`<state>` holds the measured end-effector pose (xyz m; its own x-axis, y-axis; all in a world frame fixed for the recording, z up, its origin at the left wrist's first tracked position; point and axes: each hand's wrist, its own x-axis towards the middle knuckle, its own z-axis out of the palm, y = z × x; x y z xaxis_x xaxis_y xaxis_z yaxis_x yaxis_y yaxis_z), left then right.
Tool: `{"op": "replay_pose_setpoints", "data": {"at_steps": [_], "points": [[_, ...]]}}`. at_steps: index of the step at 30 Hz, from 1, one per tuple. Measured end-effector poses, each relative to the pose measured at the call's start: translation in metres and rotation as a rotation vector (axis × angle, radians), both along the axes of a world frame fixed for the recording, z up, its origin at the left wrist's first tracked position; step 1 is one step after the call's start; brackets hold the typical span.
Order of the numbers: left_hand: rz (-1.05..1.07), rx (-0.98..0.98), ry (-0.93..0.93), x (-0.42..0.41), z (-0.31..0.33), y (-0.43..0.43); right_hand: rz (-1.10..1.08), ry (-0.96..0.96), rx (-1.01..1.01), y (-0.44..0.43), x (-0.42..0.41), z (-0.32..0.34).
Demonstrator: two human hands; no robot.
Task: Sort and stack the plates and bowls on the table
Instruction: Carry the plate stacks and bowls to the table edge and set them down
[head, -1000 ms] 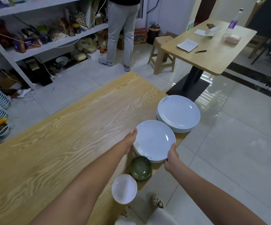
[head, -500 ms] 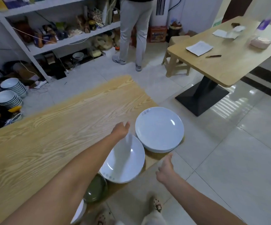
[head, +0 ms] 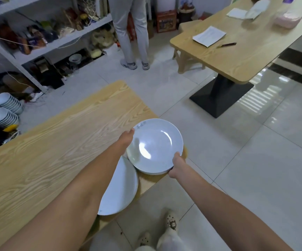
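A stack of large white plates (head: 157,145) sits at the right corner of the wooden table (head: 47,160). My left hand (head: 127,137) grips its left rim and my right hand (head: 177,165) grips its near right rim. A second stack of white plates (head: 119,191) lies nearer to me, partly covered by my left forearm. The green bowl and the small white bowl are hidden from view.
A person in grey trousers (head: 130,33) stands by the cluttered shelves (head: 47,42). Stacks of white bowls (head: 3,109) sit on the floor at left. A second wooden table (head: 246,48) with papers stands at right, a stool (head: 184,57) beside it.
Both hands left the nearer plates and moved onto the far stack, now gripping its rim on both sides. The camera shifted, and the bowls dropped out of sight.
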<state>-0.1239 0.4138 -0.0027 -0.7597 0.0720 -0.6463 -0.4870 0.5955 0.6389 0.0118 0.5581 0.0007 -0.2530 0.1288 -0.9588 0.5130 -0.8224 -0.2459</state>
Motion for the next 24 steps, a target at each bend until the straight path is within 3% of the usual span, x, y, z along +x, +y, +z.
{"op": "replay_pose_setpoints", "data": {"at_steps": [10,14,17,21,24], "points": [[0.001,-0.082,0.032,0.000,-0.003,0.005,0.028,-0.045,0.019,-0.003,0.000,-0.009],[0.001,-0.028,-0.018,0.000,0.003,0.000,0.044,0.017,0.011,-0.007,0.007,-0.009],[0.047,-0.039,-0.059,0.002,0.001,-0.023,0.124,0.114,-0.066,-0.034,0.023,-0.006],[0.087,-0.101,0.018,0.022,-0.011,-0.077,0.362,0.194,-0.208,-0.094,0.046,-0.005],[0.148,-0.176,0.075,0.038,-0.012,-0.114,0.381,0.262,-0.282,-0.122,0.049,-0.004]]}}
